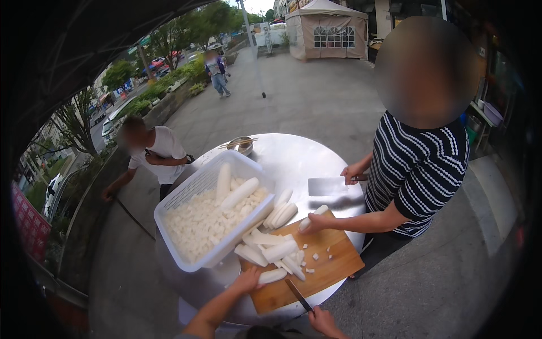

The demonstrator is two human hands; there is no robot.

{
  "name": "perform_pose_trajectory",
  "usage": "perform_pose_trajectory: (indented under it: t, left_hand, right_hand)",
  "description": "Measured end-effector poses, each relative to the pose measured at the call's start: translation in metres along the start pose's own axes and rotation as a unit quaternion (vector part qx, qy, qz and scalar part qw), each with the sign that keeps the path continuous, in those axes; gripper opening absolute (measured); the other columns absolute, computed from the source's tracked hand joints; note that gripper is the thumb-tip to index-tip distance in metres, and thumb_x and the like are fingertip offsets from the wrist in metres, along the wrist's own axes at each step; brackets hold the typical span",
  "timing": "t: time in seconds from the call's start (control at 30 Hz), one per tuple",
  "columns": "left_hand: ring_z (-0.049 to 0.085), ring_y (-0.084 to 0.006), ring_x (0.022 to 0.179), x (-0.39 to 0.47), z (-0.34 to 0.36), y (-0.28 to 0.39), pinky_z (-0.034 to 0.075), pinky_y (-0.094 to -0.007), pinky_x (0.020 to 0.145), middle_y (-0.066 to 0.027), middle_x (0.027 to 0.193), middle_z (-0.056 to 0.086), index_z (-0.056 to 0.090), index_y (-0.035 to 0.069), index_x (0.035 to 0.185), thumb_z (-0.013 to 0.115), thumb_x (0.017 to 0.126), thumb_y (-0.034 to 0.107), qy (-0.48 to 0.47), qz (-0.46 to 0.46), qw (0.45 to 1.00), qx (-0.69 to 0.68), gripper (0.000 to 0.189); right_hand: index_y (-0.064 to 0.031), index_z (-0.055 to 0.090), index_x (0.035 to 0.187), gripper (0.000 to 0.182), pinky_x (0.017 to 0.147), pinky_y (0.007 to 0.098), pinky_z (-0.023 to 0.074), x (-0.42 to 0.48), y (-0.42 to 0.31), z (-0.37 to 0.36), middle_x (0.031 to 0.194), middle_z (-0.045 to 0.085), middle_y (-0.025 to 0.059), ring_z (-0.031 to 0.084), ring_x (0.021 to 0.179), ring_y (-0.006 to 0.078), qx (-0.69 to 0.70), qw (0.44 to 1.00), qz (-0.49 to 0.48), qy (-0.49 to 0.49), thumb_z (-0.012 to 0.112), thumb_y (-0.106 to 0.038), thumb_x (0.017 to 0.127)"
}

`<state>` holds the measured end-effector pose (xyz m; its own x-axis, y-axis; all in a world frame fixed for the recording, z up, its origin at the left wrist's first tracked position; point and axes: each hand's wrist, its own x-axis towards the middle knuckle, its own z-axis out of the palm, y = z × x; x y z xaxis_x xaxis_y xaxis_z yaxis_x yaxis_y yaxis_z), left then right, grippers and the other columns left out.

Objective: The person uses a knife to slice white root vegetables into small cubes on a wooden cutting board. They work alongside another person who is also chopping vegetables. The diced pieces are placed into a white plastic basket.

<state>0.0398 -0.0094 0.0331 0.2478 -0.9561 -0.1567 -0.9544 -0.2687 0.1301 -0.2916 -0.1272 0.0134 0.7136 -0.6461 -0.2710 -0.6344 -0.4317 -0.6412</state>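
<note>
My left hand [249, 279] grips the end of a peeled white radish piece [272, 276] at the near left edge of a wooden cutting board [334, 262]. In my right hand [322, 321] is a narrow knife [300, 295], its dark blade slanting over the board's near edge, apart from the radish. Beyond my left hand, cut lengths of radish [279, 251] lie heaped on the board's left part. Small white cubes [315, 257] are scattered across its middle.
A white plastic basket [178, 265] of diced radish stands left on the round metal table [296, 156]. Across the board, a person in a striped top [417, 169] holds a cleaver [327, 186] and radish. Another person [163, 148] stands left. A metal bowl [242, 145] bears chopsticks.
</note>
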Motion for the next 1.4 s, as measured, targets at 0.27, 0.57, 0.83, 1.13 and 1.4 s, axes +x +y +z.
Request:
perform_pose_trajectory:
  t: [0.27,0.57,0.83,1.13,1.4]
  left_hand:
    - [0.053,-0.0374,0.090,-0.020,0.016,0.008,0.046,-0.0434,0.079,-0.0227,0.101,0.053,0.050,-0.002,0.110,0.059,0.087,0.042,0.063,-0.030,0.994,-0.087,0.050]
    - [0.056,-0.0168,0.077,-0.129,-0.037,-0.001,0.046,-0.0320,0.069,-0.0111,0.091,0.058,0.046,0.000,0.114,0.051,0.096,0.037,-0.048,-0.240,0.852,-0.463,0.041]
    - [0.060,-0.0281,0.085,-0.162,-0.046,-0.009,0.047,-0.0392,0.075,-0.0180,0.102,0.058,0.048,-0.002,0.112,0.052,0.094,0.040,-0.045,-0.136,0.915,-0.377,0.046]
    - [0.051,-0.0344,0.107,-0.020,-0.022,-0.016,0.047,-0.0428,0.084,-0.0150,0.110,0.053,0.050,0.002,0.116,0.064,0.082,0.034,-0.092,0.187,0.970,-0.127,0.049]
    - [0.047,-0.0334,0.112,-0.002,0.007,-0.015,0.046,-0.0401,0.091,-0.0148,0.118,0.048,0.046,0.003,0.124,0.073,0.074,0.030,0.091,0.054,0.984,-0.143,0.064]
  right_hand:
    - [-0.0043,0.055,0.084,0.025,0.058,0.0524,0.0474,0.009,-0.015,-0.012,0.066,0.061,0.0223,0.061,0.062,0.0421,0.014,0.998,-0.041,0.034,0.054,-0.029,0.089]
    - [-0.0006,0.059,0.087,0.032,0.066,0.0508,0.0476,0.043,-0.065,-0.008,0.077,0.063,0.0252,0.060,0.074,0.0453,0.056,0.989,-0.047,-0.125,0.053,-0.032,0.089]
    - [-0.0008,0.063,0.095,0.035,0.074,0.0475,0.0473,0.097,-0.082,0.017,0.087,0.065,0.0242,0.062,0.084,0.0420,0.061,0.956,-0.040,-0.283,0.052,-0.033,0.089]
    - [-0.0025,0.059,0.095,0.033,0.073,0.0528,0.0474,0.104,-0.079,0.004,0.084,0.064,0.0259,0.061,0.083,0.0447,-0.029,0.992,-0.045,-0.110,0.052,-0.034,0.088]
    - [-0.0030,0.059,0.085,0.031,0.068,0.0547,0.0474,0.076,-0.094,0.003,0.076,0.064,0.0246,0.062,0.074,0.0457,-0.050,0.998,-0.001,-0.047,0.053,-0.034,0.088]
